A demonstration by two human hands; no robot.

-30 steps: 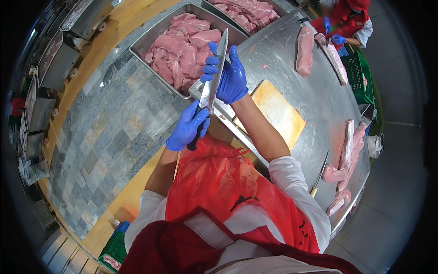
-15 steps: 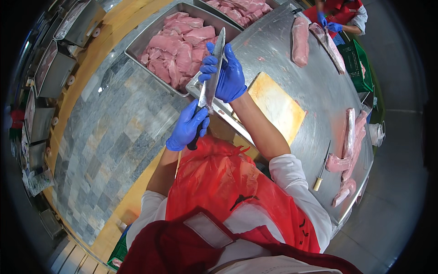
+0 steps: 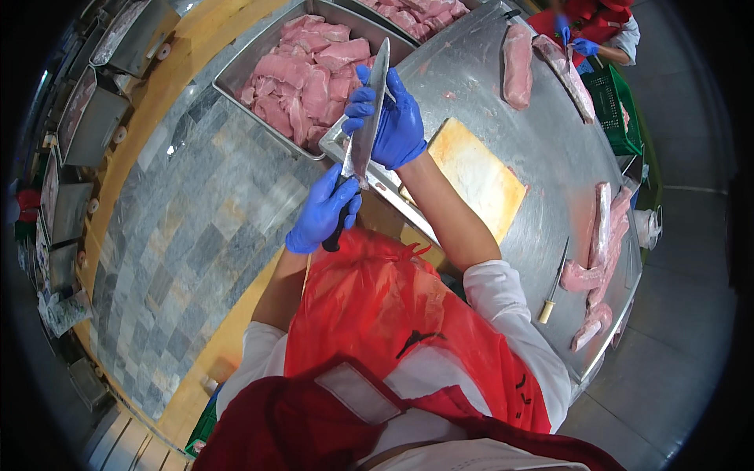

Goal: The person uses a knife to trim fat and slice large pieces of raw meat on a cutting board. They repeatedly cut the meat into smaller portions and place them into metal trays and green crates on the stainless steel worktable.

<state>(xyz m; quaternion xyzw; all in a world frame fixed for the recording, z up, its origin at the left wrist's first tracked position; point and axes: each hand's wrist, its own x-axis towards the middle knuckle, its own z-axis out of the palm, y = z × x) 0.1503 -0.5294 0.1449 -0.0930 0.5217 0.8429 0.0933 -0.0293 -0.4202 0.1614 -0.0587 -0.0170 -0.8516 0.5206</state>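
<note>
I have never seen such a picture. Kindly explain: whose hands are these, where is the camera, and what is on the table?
There is no machine, only a person wearing a wide camera on the head, which looks downward. The gloved left hand holds a large knife by its black handle; the gloved right hand is cupped behind the blade. On the metal table lie a cutting board, long pieces of meat and a thin, pale-handled tool. Beside it, a metal tub holds cut meat.

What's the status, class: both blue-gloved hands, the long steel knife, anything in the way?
Left blue-gloved hand: gripping long, black-handled steel knife. Right blue-gloved hand: behind blade, contact unclear. Nothing else visibly blocking knife.
</note>
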